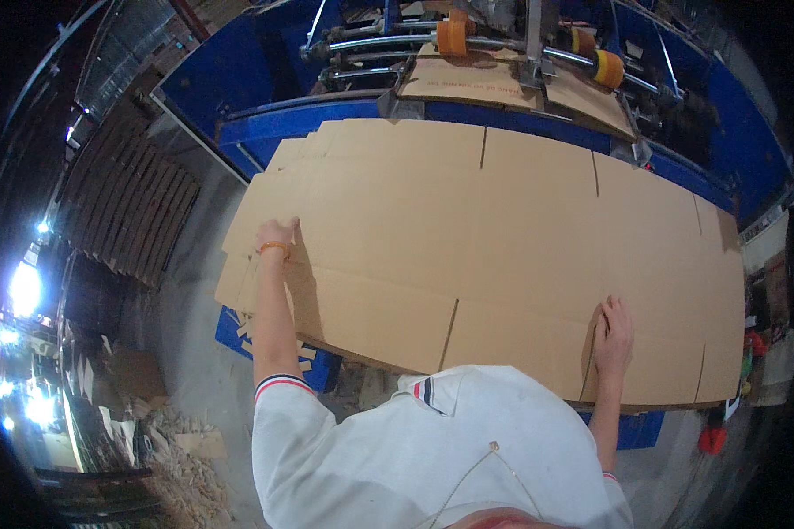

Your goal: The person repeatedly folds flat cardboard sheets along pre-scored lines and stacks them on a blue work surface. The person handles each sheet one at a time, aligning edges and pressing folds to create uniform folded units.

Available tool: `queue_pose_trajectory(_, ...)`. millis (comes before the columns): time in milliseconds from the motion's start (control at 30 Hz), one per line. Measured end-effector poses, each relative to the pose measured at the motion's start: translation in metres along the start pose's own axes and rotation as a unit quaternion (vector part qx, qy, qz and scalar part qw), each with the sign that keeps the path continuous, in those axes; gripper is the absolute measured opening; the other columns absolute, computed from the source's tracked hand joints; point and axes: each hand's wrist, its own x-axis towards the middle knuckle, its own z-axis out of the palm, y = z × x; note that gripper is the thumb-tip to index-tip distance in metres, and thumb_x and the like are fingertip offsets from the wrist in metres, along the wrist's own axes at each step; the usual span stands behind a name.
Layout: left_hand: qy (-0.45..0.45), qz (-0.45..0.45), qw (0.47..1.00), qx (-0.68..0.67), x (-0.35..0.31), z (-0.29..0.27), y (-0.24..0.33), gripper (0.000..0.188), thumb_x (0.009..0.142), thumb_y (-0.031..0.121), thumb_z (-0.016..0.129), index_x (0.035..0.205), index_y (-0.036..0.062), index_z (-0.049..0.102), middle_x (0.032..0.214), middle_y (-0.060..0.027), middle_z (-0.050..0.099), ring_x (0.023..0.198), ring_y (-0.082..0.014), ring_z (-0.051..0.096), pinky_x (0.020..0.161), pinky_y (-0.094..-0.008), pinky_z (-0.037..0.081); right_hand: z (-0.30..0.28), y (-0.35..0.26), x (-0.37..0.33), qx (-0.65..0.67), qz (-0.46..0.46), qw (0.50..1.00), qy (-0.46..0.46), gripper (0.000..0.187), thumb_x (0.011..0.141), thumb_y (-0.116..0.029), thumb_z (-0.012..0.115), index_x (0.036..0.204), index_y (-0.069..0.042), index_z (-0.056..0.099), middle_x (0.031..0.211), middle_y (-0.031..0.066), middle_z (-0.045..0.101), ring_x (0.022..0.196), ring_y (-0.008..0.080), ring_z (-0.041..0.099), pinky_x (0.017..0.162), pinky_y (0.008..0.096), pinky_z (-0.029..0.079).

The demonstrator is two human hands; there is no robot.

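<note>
A large flat brown cardboard sheet with slots cut into its edges lies in front of me on a stack of similar sheets. Toward its left end, my left hand, with an orange band at the wrist, rests on the cardboard. Its fingers are bent down and the thumb stands apart; I see nothing held. My right hand lies on the near right part of the sheet, fingers stretched out and empty, beside a crease running to the near edge.
Beyond the sheet stands a blue machine with metal shafts and orange rollers; a printed cardboard piece lies under them. Bundled cardboard is stacked at the left. Scraps litter the floor. A red object is at the lower right.
</note>
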Motion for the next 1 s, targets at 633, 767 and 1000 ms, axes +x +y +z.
queue_pose_trajectory(633,-0.424,0.291,0.39,-0.764,-0.157,-0.222,0.011,0.067,0.096,0.038,0.054,0.146,-0.0001,0.031,0.143,-0.0157,0.045,0.128,-0.0243,0.046,0.105,-0.0385,0.039,-0.017,0.041,-0.07,0.049,0.2,0.977,0.05,0.024,0.09,-0.007,0.059,0.113,0.0,0.063,0.124,0.0192,0.06,0.12,0.0364,0.054,0.102,0.0438,0.041)
queue_pose_trajectory(767,-0.371,0.166,0.786,-0.465,-0.238,-0.088,-0.05,0.063,0.089,0.026,0.062,0.141,-0.0002,0.038,0.136,-0.0161,0.05,0.12,-0.0271,0.052,0.1,-0.0376,0.042,-0.048,0.126,-0.117,-0.144,0.293,0.911,0.251,0.035,0.091,-0.022,0.06,0.117,0.002,0.061,0.109,0.0178,0.064,0.103,0.0329,0.058,0.09,0.0404,0.045)
queue_pose_trajectory(1000,-0.126,0.104,0.792,-0.588,-0.187,-0.152,0.011,0.05,0.086,0.01,0.066,0.13,-0.003,0.048,0.124,-0.0122,0.058,0.109,-0.0214,0.058,0.093,-0.0332,0.046,-0.132,0.288,-0.184,0.442,0.572,0.537,0.434,0.058,0.094,-0.036,0.059,0.139,-0.002,0.044,0.133,0.013,0.053,0.121,0.0257,0.05,0.099,0.0416,0.042)
